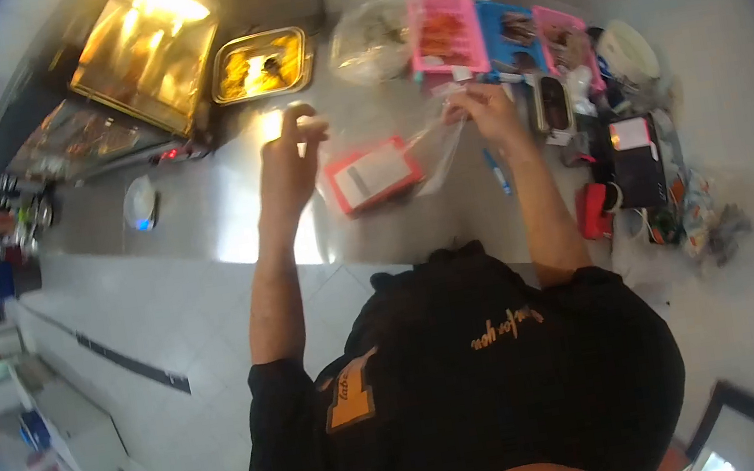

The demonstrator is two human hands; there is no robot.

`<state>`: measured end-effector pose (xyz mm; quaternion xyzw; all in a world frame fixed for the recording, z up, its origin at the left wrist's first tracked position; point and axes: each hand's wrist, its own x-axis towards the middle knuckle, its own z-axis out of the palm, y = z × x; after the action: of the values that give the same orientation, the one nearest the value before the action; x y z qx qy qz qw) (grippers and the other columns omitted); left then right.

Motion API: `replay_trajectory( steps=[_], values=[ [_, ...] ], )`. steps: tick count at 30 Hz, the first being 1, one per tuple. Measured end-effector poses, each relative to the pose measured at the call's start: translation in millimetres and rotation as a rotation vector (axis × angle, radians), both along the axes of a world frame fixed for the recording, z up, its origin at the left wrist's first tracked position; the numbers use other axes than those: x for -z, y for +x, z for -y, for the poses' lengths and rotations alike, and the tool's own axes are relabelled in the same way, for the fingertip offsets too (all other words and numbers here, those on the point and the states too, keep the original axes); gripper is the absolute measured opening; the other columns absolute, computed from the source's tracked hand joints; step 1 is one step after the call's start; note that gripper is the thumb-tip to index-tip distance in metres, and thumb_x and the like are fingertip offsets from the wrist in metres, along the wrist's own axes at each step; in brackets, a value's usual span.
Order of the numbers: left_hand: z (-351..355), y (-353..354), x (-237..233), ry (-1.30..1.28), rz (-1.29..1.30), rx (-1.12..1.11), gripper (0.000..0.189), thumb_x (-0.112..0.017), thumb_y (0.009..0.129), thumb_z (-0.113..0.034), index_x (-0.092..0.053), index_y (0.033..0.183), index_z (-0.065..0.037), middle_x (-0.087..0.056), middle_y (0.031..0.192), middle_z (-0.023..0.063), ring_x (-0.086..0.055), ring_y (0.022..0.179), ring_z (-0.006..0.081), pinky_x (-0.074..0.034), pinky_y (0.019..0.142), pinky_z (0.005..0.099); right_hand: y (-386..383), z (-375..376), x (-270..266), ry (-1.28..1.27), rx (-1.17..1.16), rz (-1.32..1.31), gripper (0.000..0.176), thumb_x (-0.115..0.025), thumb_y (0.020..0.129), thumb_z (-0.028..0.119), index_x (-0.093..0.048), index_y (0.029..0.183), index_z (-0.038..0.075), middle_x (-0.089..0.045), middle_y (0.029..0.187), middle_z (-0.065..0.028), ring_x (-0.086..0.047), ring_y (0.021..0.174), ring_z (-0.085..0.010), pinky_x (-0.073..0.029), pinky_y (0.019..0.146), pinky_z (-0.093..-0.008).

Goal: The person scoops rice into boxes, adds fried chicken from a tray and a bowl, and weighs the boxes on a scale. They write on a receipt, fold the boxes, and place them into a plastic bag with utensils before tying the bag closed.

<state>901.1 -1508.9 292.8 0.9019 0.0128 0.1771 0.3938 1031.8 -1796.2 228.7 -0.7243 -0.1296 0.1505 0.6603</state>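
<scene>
A clear plastic bag (441, 143) lies over the steel counter, with a red box with a white label (375, 175) inside or under its film. My right hand (487, 112) pinches the bag's upper right edge and draws the film taut. My left hand (289, 156) is raised beside the bag's left side, its fingers bent and apart, with a gap between thumb and forefinger. A blue marker (496, 171) lies on the counter beside my right forearm.
Behind are a lit warming cabinet (141, 56), a metal pan of yellow food (262, 64), another clear bag (370, 41), a pink basket (446, 33) and a blue tray (511, 35). A black tablet-like case (639, 172) and a red pouch (594, 210) crowd the right. A small white container (139, 204) sits left.
</scene>
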Motion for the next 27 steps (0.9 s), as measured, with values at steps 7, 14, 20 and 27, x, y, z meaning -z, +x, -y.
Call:
replay_trajectory(
  steps=[7, 14, 20, 27],
  values=[
    [-0.2, 91.1, 16.8, -0.022, -0.304, 0.213, 0.018, -0.055, 0.092, -0.007, -0.070, 0.100, 0.000, -0.069, 0.108, 0.0194, -0.060, 0.116, 0.0298, -0.045, 0.098, 0.0391, -0.9, 51.2, 26.3, -0.179, 0.117, 0.355, 0.021, -0.068, 0.080, 0.011, -0.073, 0.100, 0.007, -0.072, 0.088, -0.0075, -0.066, 0.079, -0.0131, -0.053, 0.072, -0.0323],
    [-12.8, 128.8, 35.6, 0.169, -0.065, 0.421, 0.022, -0.062, 0.092, -0.014, -0.061, 0.107, 0.003, -0.065, 0.110, 0.0188, -0.067, 0.090, 0.0295, -0.051, 0.076, 0.0370, -31.4, 45.6, -36.2, -0.722, 0.446, 0.410, 0.023, -0.070, 0.077, 0.030, -0.072, 0.088, 0.010, -0.070, 0.086, -0.0096, -0.065, 0.084, -0.0273, -0.050, 0.076, -0.0461],
    [-40.7, 71.4, 17.9, 0.260, 0.187, 0.377, 0.026, -0.064, 0.091, -0.013, -0.061, 0.111, 0.004, -0.066, 0.109, 0.0190, -0.064, 0.101, 0.0295, -0.051, 0.083, 0.0424, -79.1, -9.9, -74.0, -0.798, 0.661, 0.823, 0.033, -0.070, 0.078, 0.032, -0.065, 0.102, 0.009, -0.057, 0.109, -0.0102, -0.049, 0.113, -0.0299, -0.042, 0.093, -0.0469],
    [-170.1, -156.6, 70.6, -0.032, -0.252, 0.227, 0.038, -0.066, 0.090, -0.011, -0.055, 0.125, -0.001, -0.069, 0.101, 0.0164, -0.067, 0.095, 0.0257, -0.051, 0.083, 0.0373, -171.8, -183.2, 42.6, -0.600, -0.600, 0.436, 0.055, -0.067, 0.085, 0.041, -0.056, 0.128, 0.009, -0.058, 0.124, -0.0179, -0.057, 0.114, -0.0357, -0.046, 0.097, -0.0451]
  ],
)
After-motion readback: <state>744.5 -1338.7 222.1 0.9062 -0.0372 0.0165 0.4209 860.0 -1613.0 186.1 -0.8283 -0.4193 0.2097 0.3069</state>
